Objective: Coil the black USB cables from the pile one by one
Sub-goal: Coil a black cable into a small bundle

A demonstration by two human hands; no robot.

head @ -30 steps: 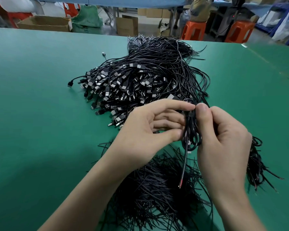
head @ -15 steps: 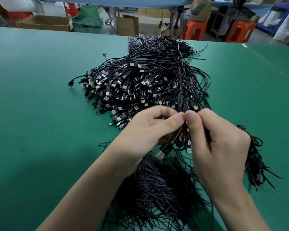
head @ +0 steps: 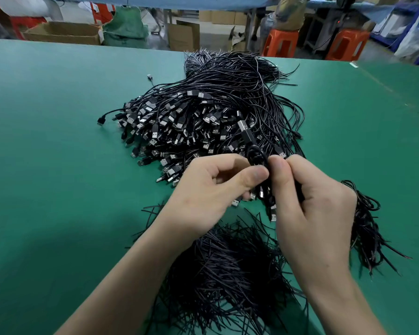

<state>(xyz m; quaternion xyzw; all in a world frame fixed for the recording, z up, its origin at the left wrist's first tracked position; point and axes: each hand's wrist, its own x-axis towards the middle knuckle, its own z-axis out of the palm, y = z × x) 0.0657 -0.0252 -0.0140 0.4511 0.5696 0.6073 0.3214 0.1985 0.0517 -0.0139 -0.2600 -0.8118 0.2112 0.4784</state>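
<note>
A big pile of black USB cables [head: 203,112] lies on the green table [head: 53,153], with its plugs fanned out toward the left. In front of it I hold one coiled black cable [head: 258,158] upright between both hands. My left hand [head: 211,189] pinches the coil with thumb and fingers from the left. My right hand [head: 310,206] grips it from the right, thumb against the coil. The cable's USB plug [head: 246,131] sticks up above the coil. The coil's lower part is partly hidden between my hands.
A heap of thin black ties [head: 228,274] lies under my forearms. A bundle of coiled cables [head: 365,226] rests at the right. Beyond the table's far edge stand cardboard boxes [head: 63,32] and orange stools [head: 281,42].
The coil has turned in my hands. The USB plug, which hung below the coil, now points up above it. Both hands stay together in front of the pile.
</note>
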